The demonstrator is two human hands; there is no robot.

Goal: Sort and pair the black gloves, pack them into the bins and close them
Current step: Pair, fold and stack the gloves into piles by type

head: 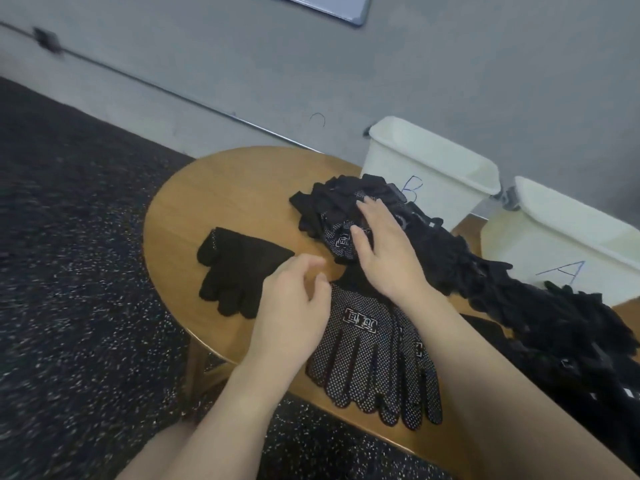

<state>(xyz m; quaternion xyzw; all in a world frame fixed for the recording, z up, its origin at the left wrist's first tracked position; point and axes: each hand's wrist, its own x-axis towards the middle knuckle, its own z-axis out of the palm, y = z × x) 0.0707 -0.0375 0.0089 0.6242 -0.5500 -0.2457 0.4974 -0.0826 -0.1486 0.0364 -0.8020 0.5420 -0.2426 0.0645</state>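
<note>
A long heap of black gloves [485,271] runs across the wooden table [214,188] from the middle to the right edge. My right hand [384,247] lies flat on the heap's left end, fingers straight, touching a dotted glove [341,237]. My left hand [294,303] hovers with loosely curled fingers and holds nothing, between a plain black glove [235,271] lying flat on the left and a dotted glove pair [377,358] lying flat near the front edge. Two white bins stand behind the heap: bin B [440,174] and bin A [568,244], both open.
The table is rounded, with its curved edge to the left and front. Dark speckled floor [69,237] lies beyond it. A grey wall [346,81] rises right behind the bins. No lids are in view.
</note>
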